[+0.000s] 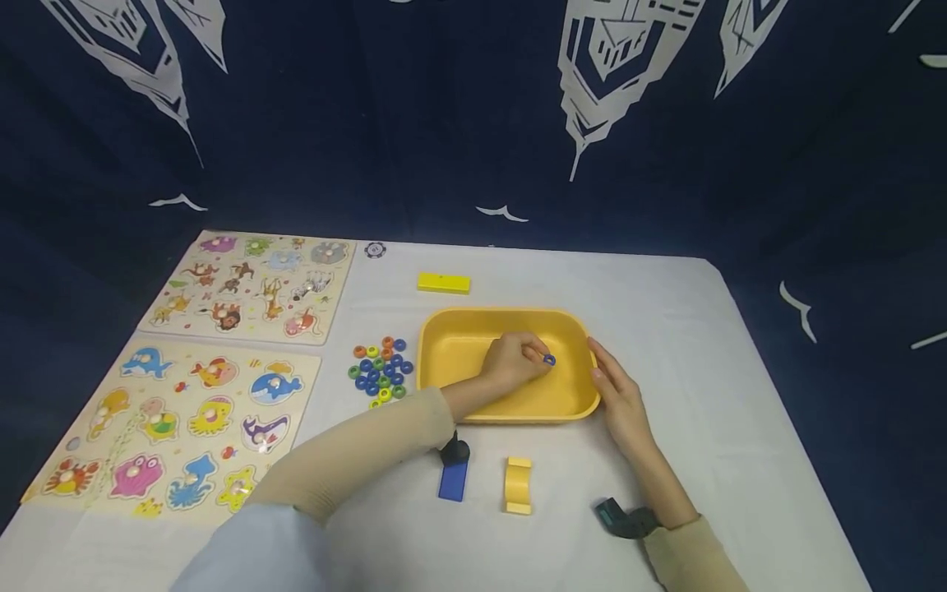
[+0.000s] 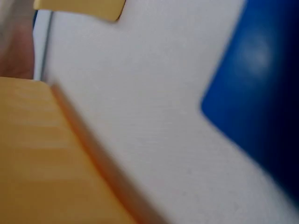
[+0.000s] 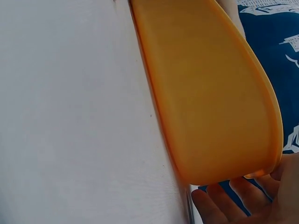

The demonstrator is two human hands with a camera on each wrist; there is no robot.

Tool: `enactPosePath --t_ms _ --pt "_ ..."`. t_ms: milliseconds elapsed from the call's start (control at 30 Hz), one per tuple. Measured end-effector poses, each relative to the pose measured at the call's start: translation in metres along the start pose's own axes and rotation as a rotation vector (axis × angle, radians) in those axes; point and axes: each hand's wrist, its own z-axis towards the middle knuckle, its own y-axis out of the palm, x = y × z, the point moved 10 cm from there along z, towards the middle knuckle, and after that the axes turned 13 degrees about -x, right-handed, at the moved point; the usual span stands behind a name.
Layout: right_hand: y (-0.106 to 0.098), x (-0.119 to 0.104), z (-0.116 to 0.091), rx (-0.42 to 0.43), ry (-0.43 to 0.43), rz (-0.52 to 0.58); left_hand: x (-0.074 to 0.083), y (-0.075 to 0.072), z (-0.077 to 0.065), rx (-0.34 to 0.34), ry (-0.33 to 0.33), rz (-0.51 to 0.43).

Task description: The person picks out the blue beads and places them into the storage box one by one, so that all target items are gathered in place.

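Note:
Over the inside of a yellow tray [image 1: 473,319], my left hand [image 1: 512,362] pinches a small blue ring bead [image 1: 549,359] between thumb and fingertips. My right hand [image 1: 621,399] rests against the tray's right end, its fingers at the rim. In the right wrist view those fingers [image 3: 254,196] touch the outside of the tray's wall [image 3: 210,168]. Left of the tray lies a loose cluster of ring beads [image 1: 381,370] in blue, green, yellow and orange. The left wrist view shows part of the tray wall [image 2: 56,163] but not the bead.
Two picture puzzle boards, one with land animals [image 1: 251,288] and one with sea animals [image 1: 177,427], lie at the left. A yellow block [image 1: 444,284] sits behind the tray. In front are a blue block [image 1: 453,483] and a yellow arch-shaped block [image 1: 518,485].

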Motion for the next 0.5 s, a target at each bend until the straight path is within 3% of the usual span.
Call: enactPosePath --t_ms 300,500 --pt "0.0005 0.0 -0.002 0.009 -0.007 -0.022 -0.007 0.0079 0.0088 -0.035 -0.052 0.19" --pt "0.0007 0.001 -0.0012 0.008 -0.005 -0.03 0.0012 0.0081 0.0055 -0.092 -0.061 0.265"
